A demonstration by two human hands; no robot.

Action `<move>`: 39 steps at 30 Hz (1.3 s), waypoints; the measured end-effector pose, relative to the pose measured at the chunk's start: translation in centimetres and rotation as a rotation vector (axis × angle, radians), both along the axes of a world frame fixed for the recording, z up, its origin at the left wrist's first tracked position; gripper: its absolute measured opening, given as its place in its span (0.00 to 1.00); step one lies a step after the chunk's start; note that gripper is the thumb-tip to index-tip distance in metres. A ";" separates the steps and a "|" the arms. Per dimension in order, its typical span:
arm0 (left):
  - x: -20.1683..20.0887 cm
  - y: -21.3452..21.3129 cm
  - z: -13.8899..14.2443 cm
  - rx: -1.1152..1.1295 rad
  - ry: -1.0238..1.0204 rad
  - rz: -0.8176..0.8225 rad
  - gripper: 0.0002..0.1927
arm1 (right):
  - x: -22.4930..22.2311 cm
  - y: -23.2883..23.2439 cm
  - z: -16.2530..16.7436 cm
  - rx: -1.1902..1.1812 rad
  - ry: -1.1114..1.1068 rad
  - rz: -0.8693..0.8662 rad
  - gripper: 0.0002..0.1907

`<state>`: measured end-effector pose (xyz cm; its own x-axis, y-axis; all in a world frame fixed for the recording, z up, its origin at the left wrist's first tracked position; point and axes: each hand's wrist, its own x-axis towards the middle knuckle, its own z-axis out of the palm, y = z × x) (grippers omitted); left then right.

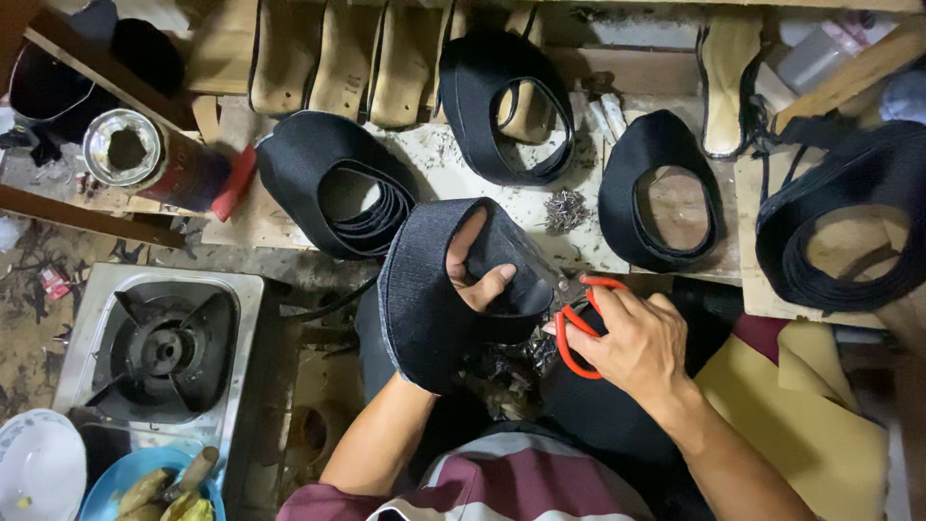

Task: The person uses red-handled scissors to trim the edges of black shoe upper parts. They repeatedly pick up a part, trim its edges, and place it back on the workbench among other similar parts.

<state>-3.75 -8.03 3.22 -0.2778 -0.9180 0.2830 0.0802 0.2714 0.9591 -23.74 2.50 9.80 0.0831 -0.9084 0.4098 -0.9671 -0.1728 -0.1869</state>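
Head view is showing a person working over a cluttered wooden bench (482, 174), and everything below is placed relative to that bench. Just off its near edge, the left hand (477, 270) is gripping a wide roll of black strap (434, 289), fingers curling inside the loop and thumb pressing across its face. The roll is standing on edge, its long axis running from the person's lap up toward the bench, tilting slightly right. To the right of it, also at the near edge, the right hand (637, 342) is closing around red-handled scissors (577, 333), fingers through the loops. The scissors are sitting just beside the right side of the roll, so the right hand is the nearer one to the strap's loose edge, while the left is already holding the roll itself.

On the bench, more black strap coils (333, 188) are lying flat, with a small heap of metal tacks (567, 209) between two of them. At the bench's left end an open tin can (125, 150) is resting; below that end a gas burner (164, 347) is standing.

The scissor blades are hiding behind the roll and the hand, so whether they are open cannot be told. The strap's free end is also not making itself out.
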 end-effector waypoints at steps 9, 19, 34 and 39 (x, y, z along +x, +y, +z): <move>0.6 1.0 3.9 0.141 0.002 -0.055 0.35 | -0.4 0.5 -0.4 0.019 -0.048 0.003 0.25; 0.5 2.3 6.4 0.267 0.008 -0.057 0.35 | -0.2 0.2 0.2 -0.024 -0.048 0.025 0.24; 0.8 2.1 -1.2 0.122 0.085 -0.011 0.38 | -0.6 2.8 -5.3 0.282 -0.839 -0.113 0.12; 1.1 3.0 -4.2 0.106 0.088 -0.035 0.39 | -0.1 4.3 -7.0 0.489 -1.158 -0.315 0.14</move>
